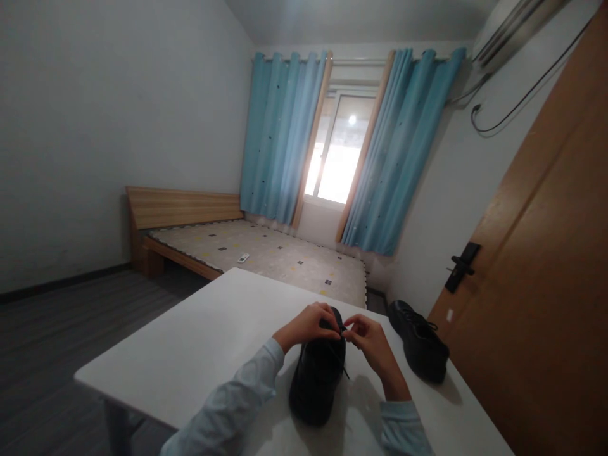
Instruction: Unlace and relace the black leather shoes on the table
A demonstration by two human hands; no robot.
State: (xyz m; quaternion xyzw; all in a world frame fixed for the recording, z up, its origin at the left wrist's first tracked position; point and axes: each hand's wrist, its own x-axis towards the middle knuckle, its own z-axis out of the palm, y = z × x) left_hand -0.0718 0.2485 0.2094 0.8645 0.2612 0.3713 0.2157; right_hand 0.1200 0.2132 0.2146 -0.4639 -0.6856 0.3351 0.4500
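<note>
A black lace-up shoe (314,386) stands on the white table in front of me, its heel towards me and its toe pointing away. My left hand (313,323) reaches over the shoe from the left, thumb and fingers pinched at the lace. From the right, my right hand (365,335) pinches the black shoelace (345,368) near the shoe's upper right side. One lace end hangs down along that side. The fingertips of both hands almost meet, and they partly hide the lacing. A second black shoe (420,345), with its lace tied, rests at the table's right edge.
The white table (190,342) extends left and away from me. Beyond it is a bed (275,253) with a small white remote (244,258) on it. A brown door (532,266) with a black handle (463,267) stands close on the right. Blue curtains (285,139) frame the window.
</note>
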